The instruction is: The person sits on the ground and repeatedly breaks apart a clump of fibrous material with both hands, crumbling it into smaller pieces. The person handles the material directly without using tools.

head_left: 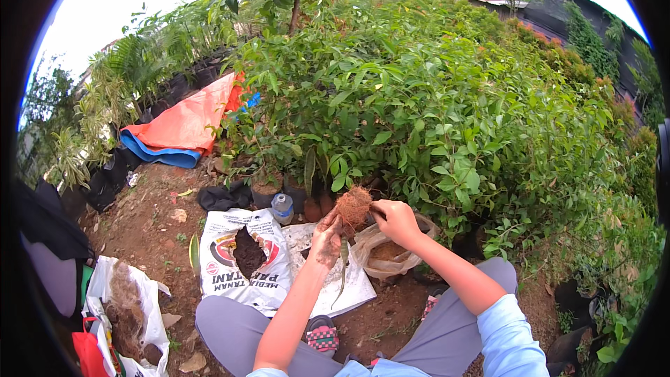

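My left hand (327, 241), smeared with soil, holds up a ball of reddish-brown coconut fibre (354, 206) from below left. The fingertips of my right hand (396, 221) pinch at the right edge of this ball; whether they hold a loose strand is too small to tell. A long narrow green leaf (343, 273) hangs down beneath the ball. Below my right hand is a translucent plastic bag (419, 261) containing brown, crumbly material. To the left lies a white printed sack of planting medium (225, 285), torn open over dark soil. Another white sack (356, 293) lies under my hands.
Dense leafy potted shrubs (419, 94) stand ahead. A clear plastic bottle (282, 208) stands behind the sacks. An orange and blue tarpaulin (183, 115) lies farther left. At lower left, a white sack (159, 314) holds loose fibre, beside another person's knee (49, 277).
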`<state>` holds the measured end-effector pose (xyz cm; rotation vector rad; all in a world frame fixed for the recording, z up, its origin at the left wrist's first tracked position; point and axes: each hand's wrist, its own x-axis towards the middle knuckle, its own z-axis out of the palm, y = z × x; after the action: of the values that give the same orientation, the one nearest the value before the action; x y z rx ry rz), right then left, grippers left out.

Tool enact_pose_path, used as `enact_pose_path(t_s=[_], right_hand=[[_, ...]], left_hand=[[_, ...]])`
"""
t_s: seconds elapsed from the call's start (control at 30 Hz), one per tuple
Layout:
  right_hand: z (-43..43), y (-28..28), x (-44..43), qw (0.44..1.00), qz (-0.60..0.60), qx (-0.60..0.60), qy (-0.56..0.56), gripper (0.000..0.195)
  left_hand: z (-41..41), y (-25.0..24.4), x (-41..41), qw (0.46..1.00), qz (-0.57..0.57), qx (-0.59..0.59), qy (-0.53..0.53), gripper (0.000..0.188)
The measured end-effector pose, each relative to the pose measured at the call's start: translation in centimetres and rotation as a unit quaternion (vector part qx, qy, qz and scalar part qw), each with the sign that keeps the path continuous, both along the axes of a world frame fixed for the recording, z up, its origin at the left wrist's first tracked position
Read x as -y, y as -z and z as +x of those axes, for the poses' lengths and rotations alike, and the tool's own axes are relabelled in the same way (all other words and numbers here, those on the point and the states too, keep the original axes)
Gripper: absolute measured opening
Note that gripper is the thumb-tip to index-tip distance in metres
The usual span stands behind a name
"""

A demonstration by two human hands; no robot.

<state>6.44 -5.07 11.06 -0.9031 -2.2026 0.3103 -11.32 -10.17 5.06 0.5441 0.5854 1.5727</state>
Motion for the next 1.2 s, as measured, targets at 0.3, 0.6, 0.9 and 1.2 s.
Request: enact_pose_path(t_s=[0.3, 0.6, 0.9, 1.2], right_hand=[[-0.8, 1.5, 0.8, 0.985, 0.087, 0.142, -0.044, 0.023], [-0.1, 1.3, 2.3, 0.972, 0.073, 0.206, -0.091, 0.039], [1.7, 0.8, 2.2, 0.969, 0.066, 0.226, -0.075, 0.038], [3.3, 0.6, 2.1, 0.963, 0.069, 0.251, -0.066, 0.039]], left_hand=[[-2.2, 0.9, -1.1, 0.996, -0.011, 0.063, -0.063, 0.036], [-1.7, 0.8, -2.0, 0.996, -0.012, 0.075, -0.04, 0.034], [-0.8, 1.1, -2.5, 0.997, -0.045, 0.061, -0.019, 0.03], [-0.9, 2.6, -3.6, 0.997, -0.02, 0.078, -0.02, 0.038]])
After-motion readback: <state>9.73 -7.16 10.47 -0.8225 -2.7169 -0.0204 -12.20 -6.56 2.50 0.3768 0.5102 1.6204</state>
